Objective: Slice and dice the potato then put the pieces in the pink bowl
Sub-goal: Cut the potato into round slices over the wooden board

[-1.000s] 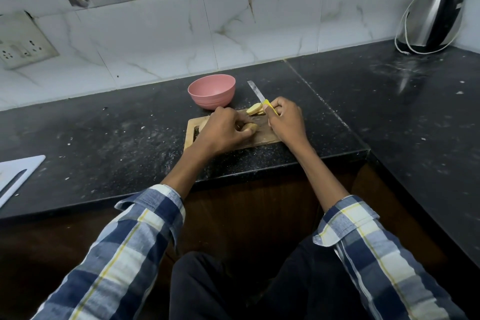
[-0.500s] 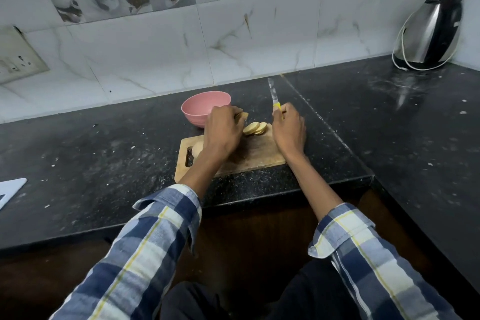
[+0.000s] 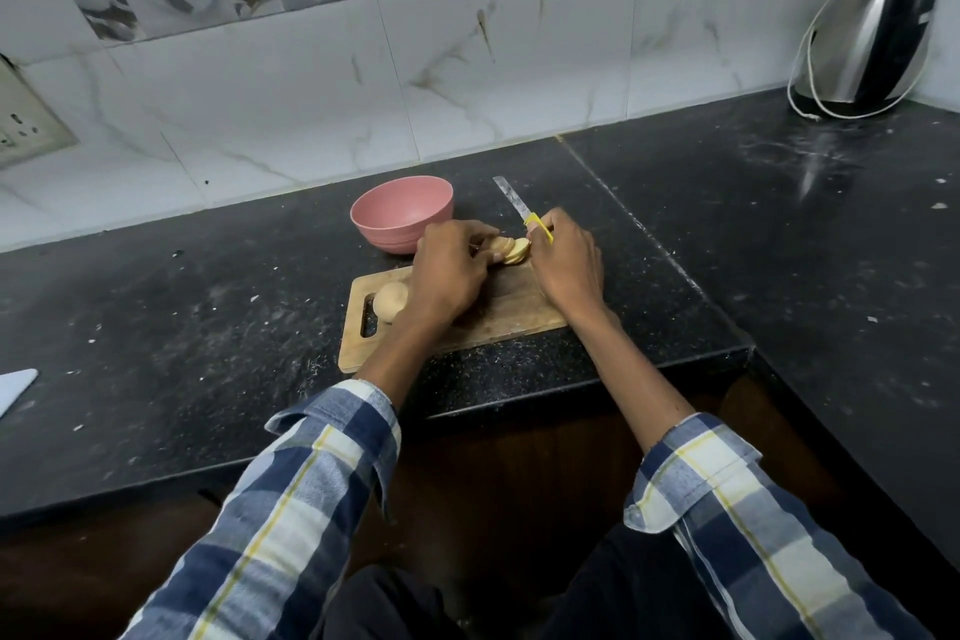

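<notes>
While the left hand (image 3: 449, 270) curls over the far end of the wooden cutting board (image 3: 514, 312), its fingertips are pinched on a small fanned stack of potato slices (image 3: 511, 248) lying at the board's back edge. The right hand (image 3: 566, 260) is closed around the yellow handle of a knife (image 3: 522, 208), with the blade raised off the board and pointing away toward the tiled wall, just right of the slices. An uncut chunk of potato (image 3: 390, 301) sits on the board's left end beside the handle slot, partly hidden by the left wrist. The pink bowl (image 3: 401, 211) stands on the dark speckled surface (image 3: 208, 307) just behind the board, close to the left hand; I can see nothing lying inside it. Both arms wear blue plaid sleeves. A steel kettle (image 3: 872, 31) stands in the far right corner, well apart from the board.
</notes>
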